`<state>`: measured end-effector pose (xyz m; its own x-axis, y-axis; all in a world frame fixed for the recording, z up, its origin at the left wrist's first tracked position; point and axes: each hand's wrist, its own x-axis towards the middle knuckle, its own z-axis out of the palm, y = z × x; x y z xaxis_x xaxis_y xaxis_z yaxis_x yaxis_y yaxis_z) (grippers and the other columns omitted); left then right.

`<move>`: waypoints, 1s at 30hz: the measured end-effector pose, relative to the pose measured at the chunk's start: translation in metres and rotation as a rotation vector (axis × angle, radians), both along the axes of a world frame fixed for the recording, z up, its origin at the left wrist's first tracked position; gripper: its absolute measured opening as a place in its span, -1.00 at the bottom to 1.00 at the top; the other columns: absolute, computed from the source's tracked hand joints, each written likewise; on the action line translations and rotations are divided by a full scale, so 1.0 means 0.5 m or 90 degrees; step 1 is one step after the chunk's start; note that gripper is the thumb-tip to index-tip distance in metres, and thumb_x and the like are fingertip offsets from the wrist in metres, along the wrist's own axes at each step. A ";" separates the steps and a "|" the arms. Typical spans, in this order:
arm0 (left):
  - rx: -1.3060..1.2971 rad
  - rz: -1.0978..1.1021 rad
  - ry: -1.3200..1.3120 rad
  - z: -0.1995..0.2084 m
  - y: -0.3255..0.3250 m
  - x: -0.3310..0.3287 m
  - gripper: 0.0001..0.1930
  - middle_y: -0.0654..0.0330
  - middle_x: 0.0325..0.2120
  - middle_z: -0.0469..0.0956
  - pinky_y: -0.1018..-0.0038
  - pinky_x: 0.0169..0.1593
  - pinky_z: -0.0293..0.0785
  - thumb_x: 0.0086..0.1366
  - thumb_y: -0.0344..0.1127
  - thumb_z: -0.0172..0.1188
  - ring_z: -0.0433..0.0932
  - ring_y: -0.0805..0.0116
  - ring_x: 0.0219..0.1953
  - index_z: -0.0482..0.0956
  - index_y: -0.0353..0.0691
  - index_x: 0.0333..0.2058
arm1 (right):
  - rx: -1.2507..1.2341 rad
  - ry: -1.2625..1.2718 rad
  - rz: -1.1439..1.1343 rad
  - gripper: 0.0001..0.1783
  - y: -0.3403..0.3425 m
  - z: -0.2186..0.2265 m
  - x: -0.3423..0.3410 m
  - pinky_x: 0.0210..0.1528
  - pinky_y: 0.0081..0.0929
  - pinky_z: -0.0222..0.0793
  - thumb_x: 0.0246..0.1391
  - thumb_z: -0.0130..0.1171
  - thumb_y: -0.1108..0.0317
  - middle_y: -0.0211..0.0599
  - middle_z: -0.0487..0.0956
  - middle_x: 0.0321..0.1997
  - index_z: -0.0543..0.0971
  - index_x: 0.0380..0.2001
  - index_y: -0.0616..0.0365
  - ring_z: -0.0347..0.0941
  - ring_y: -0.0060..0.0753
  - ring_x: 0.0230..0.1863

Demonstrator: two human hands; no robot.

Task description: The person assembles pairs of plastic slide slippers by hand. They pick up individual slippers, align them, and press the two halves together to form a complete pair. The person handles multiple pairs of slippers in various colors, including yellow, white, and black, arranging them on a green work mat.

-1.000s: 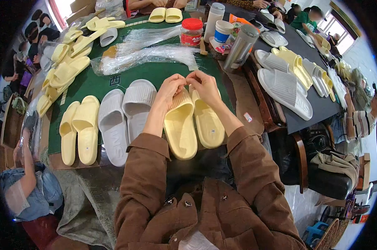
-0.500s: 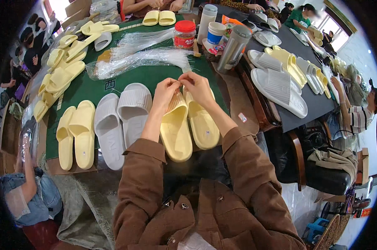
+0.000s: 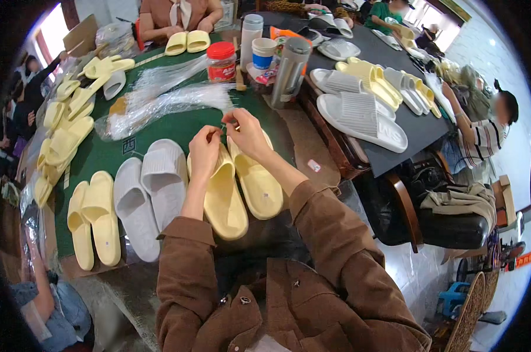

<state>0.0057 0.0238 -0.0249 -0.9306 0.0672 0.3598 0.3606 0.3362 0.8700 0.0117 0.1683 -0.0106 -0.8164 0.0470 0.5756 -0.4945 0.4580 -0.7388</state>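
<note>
My left hand (image 3: 204,149) is closed in a pinch at the toe end of a pale yellow slide slipper (image 3: 226,205). Close by, my right hand (image 3: 246,132) pinches over the strap of its mate (image 3: 260,190). What the fingertips hold is too thin to make out. The pair stands side by side at the table's near edge. To its left are a grey pair of slippers (image 3: 137,205) and a smaller yellow pair (image 3: 101,217). Beyond my hands, bundles of thin clear plastic strands (image 3: 180,100) lie on the green mat (image 3: 159,126).
Yellow slippers (image 3: 68,141) are heaped along the left edge. A red-lidded jar (image 3: 221,63), a paper cup (image 3: 263,54) and a steel flask (image 3: 291,70) stand beyond my hands. On the right, a dark table (image 3: 435,144) carries more slippers; a black chair (image 3: 453,227) is beside it. Several people sit around.
My fingertips, close together before, are now slightly apart, with the right hand a little higher. The whole view has shifted, so the table appears further left.
</note>
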 end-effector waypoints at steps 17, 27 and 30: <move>0.048 -0.018 -0.010 -0.003 0.012 0.006 -0.90 0.14 -0.52 0.56 0.49 -0.33 0.40 0.22 -0.49 0.07 0.48 0.44 -0.49 0.55 -0.38 -0.37 | 0.144 -0.023 -0.387 -0.50 0.615 0.174 0.256 0.11 -0.40 0.28 -0.02 0.01 0.58 -0.12 0.49 0.06 0.44 0.07 0.24 0.41 -0.30 0.04; 0.043 0.042 0.008 -0.023 -0.010 0.007 -0.90 0.05 -0.50 0.57 0.40 -0.32 0.43 0.18 -0.41 0.14 0.53 0.26 -0.47 0.58 -0.31 -0.39 | 0.191 -0.327 -0.218 -0.38 0.609 0.154 0.110 0.21 -0.45 0.19 0.06 0.17 0.37 -0.20 0.44 0.17 0.33 0.22 0.14 0.32 -0.34 0.19; 0.025 0.044 0.097 -0.039 0.010 -0.007 -0.89 0.05 -0.50 0.58 0.42 -0.33 0.45 0.17 -0.42 0.14 0.55 0.28 -0.48 0.60 -0.32 -0.36 | 0.194 -0.336 -0.247 -0.49 0.672 0.143 0.089 0.16 -0.48 0.24 0.10 0.14 0.30 -0.28 0.53 0.07 0.44 0.13 0.20 0.40 -0.38 0.08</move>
<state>0.0021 0.0288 -0.0445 -0.8671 -0.0120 0.4979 0.4665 0.3308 0.8203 0.0564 0.5043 0.0611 -0.9464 0.2900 0.1421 0.1332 0.7514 -0.6463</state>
